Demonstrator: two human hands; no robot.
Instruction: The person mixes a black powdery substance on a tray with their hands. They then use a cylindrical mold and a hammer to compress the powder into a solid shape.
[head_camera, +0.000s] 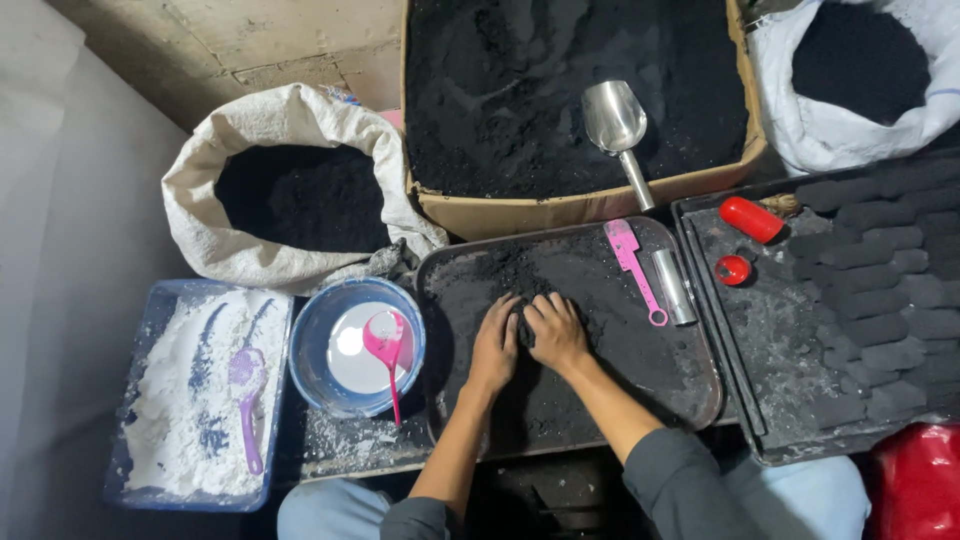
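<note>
Surroundings: a cardboard box (590, 205) of black powder with a metal scoop (618, 130) is set beyond the dark tray (700, 390); a pink spatula (632, 265) lies at its far edge.
Count: two white sacks, one at left (200, 215), one at right (800, 120); two red caps (750, 218).
Hands: left hand (496, 345) and right hand (556, 332) are curled side by side, pressed around a clump of black powder (522, 325) mid-tray.

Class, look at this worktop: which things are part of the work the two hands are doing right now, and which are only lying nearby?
In use:
left hand
right hand
black powder pressed between them
dark tray under the powder

Lying about:
pink tool
metal tube
metal scoop in the cardboard box
blue bowl with pink spoon
white powder tub
red cylinder
</note>
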